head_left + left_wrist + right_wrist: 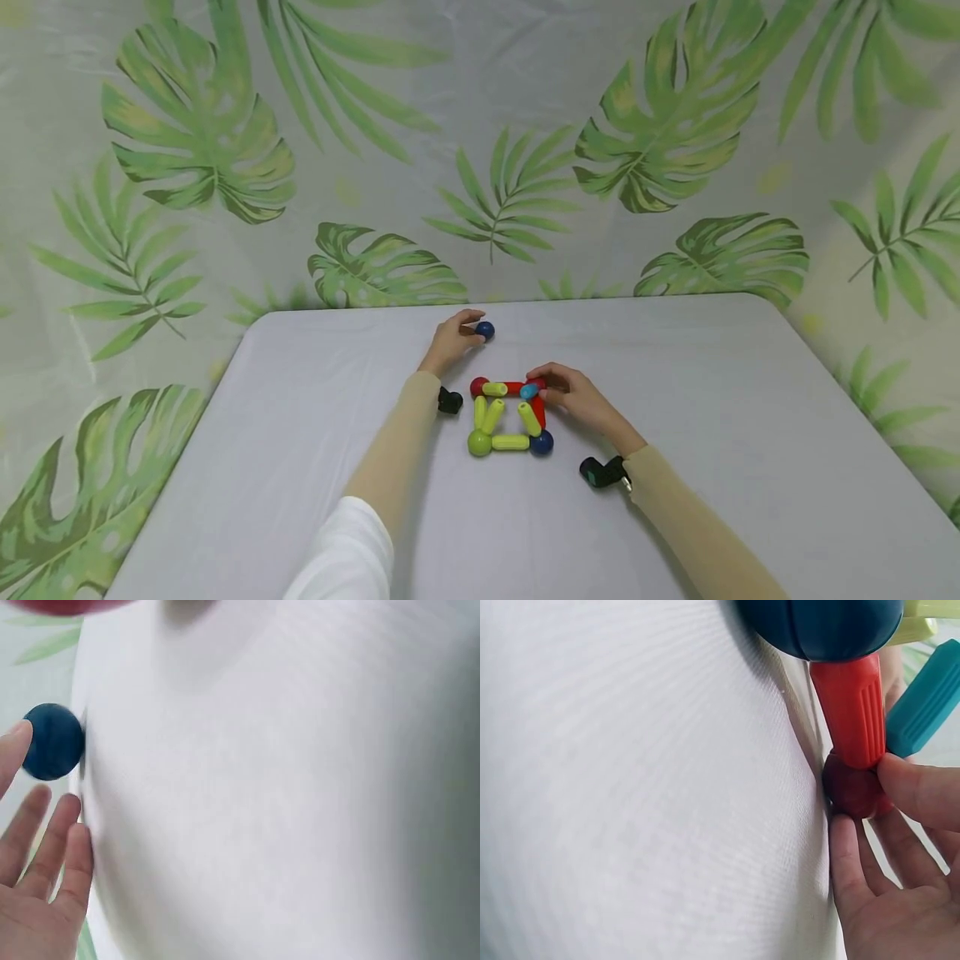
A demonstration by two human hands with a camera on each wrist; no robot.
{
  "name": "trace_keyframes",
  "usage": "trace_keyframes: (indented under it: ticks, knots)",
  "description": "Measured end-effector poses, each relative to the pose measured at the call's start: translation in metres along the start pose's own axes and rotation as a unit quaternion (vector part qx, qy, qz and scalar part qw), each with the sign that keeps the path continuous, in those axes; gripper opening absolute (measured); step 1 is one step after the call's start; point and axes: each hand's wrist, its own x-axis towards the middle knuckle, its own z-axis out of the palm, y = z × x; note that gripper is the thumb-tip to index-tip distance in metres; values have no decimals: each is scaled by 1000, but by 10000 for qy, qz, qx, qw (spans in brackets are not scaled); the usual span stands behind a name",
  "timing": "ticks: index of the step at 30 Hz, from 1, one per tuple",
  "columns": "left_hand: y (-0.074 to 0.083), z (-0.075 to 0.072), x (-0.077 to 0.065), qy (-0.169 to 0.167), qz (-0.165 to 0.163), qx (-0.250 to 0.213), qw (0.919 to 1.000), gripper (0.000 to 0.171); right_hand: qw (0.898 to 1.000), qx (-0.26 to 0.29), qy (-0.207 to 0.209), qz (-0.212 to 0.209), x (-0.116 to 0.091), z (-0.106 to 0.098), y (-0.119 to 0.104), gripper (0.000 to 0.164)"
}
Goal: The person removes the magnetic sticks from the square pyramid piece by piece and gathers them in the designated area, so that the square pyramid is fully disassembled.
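White sleeve [345, 552]; left grip [452, 338] wide at 1 blue ball [486, 331]; right grip [576, 397] pinching red ball [850, 789].

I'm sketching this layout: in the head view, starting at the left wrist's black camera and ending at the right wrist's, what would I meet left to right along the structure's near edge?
Left wrist camera → lime-green ball → lime-green rod → dark blue ball → right wrist camera

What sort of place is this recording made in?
Probably a staged recording spot: a white table, a leaf-patterned cloth behind it, and black cameras at both wrists.
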Motion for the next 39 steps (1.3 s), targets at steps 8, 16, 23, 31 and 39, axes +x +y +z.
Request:
trace_keyframes:
  ticks: [8, 16, 23, 31, 39]
  knots:
    - [3, -22, -38, -236, 843, -653, 9940, 34, 10000, -54, -2, -35, 0, 0, 2, 30]
    - [13, -12, -84, -1701, 1681, 189, 9708, 27, 10000, -11, 19, -4, -3, -4, 4, 31]
    - [22, 2, -88, -1323, 2005, 925, 9663, 19, 10000, 77, -13, -55, -2, 0, 4, 31]
    - [25, 7, -85, -990, 2137, 1354, 9624, 17, 9997, 168, -112, -140, 0, 2, 6, 31]
    - [23, -3, -78, -544, 1839, 1031, 9760, 23, 9999, 63, -78, -90, -5, 1, -7, 30]
